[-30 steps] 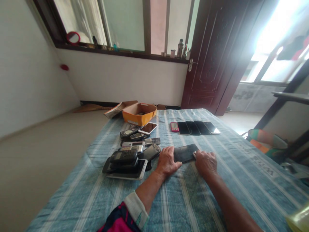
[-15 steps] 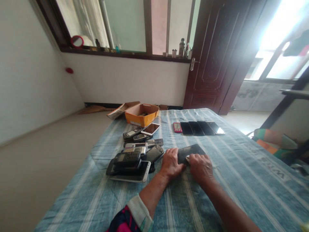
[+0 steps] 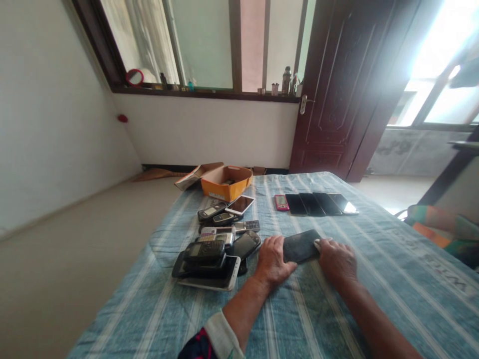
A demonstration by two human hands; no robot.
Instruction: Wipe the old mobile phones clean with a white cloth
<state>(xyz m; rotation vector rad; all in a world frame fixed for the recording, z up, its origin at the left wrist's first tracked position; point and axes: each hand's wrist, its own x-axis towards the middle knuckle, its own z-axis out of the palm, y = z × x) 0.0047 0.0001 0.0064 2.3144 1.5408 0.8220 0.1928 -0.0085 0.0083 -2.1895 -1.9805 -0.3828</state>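
Observation:
A dark smartphone lies on the striped blue cloth with its long side across my view. My left hand grips its left end, thumb along the near edge and fingers at the far edge. At the phone's right end, my right hand pinches a small white wad, perhaps tissue or cloth, against the screen. Just left of my left hand is a pile of old phones, among them a black keypad phone on top of a white-edged smartphone.
An open orange box stands at the far left of the cloth-covered surface. A pink phone and several dark smartphones lie in a row beyond my hands. Behind are a wall and a dark red door.
My right hand has slid rightward along the screen with the white wad, uncovering more of the phone. My left hand still holds the left end. The whole view has shifted slightly.

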